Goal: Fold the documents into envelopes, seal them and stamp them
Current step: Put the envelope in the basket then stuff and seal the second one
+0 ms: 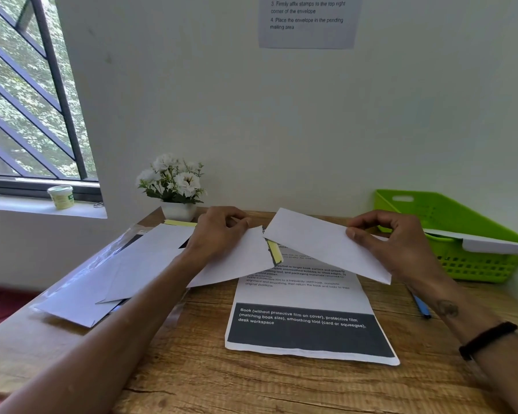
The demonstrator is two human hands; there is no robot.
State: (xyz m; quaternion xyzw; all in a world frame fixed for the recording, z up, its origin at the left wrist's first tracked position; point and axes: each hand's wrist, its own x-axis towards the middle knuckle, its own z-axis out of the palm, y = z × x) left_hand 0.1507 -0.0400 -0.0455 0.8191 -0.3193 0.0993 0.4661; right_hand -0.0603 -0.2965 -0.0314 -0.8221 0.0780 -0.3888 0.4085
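Above the wooden desk (192,369), left hand (219,231) pinching a white envelope (237,261), right hand (395,243) gripping a second white envelope (317,240), printed document (305,321) flat beneath, green basket (473,258) at right.

- Wall notice (307,22), far: "3 Firmly affix stamps to the top right corner of the envelope" and "4 Place the envelope in the pending mailing area".
- Printed sheet (308,330) on the worktop, dark band: "Book (without protective film on cover), protective film (matching book size), smoothing tool (card or squeegee), desk workspace".
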